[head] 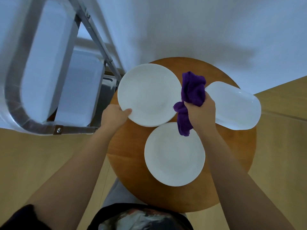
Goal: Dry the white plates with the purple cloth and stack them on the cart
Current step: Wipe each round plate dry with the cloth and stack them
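Here the left hand [114, 116] pinches the near-left rim of a round white plate [148, 94], thumb on top, while the right hand [201, 112] is balled around the purple cloth [191, 95], whose long axis runs from the far side toward the person, loose tail hanging over a second plate [174, 154]. A third, oblong plate [235, 105] lies right of the cloth, its long axis slanting from far-left to near-right. All sit on the round wooden surface [232, 163]; the cart [54, 70] stands left. A one-sided rim pinch could let the plate tip or slip if wet, knocking its overlapped neighbour
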Available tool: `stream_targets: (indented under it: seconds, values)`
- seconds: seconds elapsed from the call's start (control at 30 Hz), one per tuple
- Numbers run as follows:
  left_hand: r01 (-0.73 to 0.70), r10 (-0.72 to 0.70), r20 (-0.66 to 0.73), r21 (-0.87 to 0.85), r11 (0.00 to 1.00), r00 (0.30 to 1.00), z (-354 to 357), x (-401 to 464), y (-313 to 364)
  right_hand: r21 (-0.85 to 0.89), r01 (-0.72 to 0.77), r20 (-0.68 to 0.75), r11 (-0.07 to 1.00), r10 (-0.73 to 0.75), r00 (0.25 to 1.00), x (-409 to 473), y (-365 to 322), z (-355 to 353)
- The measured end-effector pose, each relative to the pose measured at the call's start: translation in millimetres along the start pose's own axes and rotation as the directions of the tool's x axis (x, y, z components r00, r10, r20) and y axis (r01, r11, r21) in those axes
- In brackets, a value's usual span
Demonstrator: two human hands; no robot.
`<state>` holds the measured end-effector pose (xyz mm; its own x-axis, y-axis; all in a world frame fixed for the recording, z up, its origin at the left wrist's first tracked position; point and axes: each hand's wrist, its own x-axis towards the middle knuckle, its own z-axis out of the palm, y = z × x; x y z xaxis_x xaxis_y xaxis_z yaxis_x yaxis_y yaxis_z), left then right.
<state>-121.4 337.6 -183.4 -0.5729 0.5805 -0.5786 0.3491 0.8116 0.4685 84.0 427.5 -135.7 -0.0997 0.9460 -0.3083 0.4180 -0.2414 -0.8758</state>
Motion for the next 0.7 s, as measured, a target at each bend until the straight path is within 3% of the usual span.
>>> stream_targets:
  seconds: [0.17, 0.3, 0.37, 0.47, 0.53, 0.7]
  values:
    - [-0.089, 0.062, -0.103, -0.279, 0.956, 0.993, -7.4, -6.5, 2.2, 0.033, -0.092, -0.014, 0.995, 0.092, 0.996, 0.4, -1.4, 14.6]
    - [-0.055, 0.014, -0.095, -0.449, 0.892, 0.995, -11.7, -10.3, 12.2, 0.213, -0.229, -0.041, 0.95, 0.243, 0.969, -0.2, -1.9, 20.0]
    - [0.022, -0.082, -0.077, -0.582, 0.813, 0.994, -10.8, -10.6, 17.9, 0.355, -0.291, -0.02, 0.888, 0.319, 0.948, -1.5, -2.6, 22.9]
    - [0.171, -0.188, 0.071, -0.786, 0.594, 0.98, -11.1, -9.8, 29.5, 0.561, -0.358, 0.019, 0.746, 0.421, 0.907, -5.6, -5.2, 25.7]
    - [0.221, -0.172, 0.151, -0.816, 0.535, 0.974, -10.6, -12.0, 37.7, 0.645, -0.381, 0.043, 0.662, 0.467, 0.883, -10.3, -9.7, 25.1]
    - [0.256, -0.18, 0.185, -0.775, 0.577, 0.966, -17.0, -17.6, 53.8, 0.741, -0.303, -0.065, 0.599, 0.513, 0.856, -27.6, -26.1, 24.0]
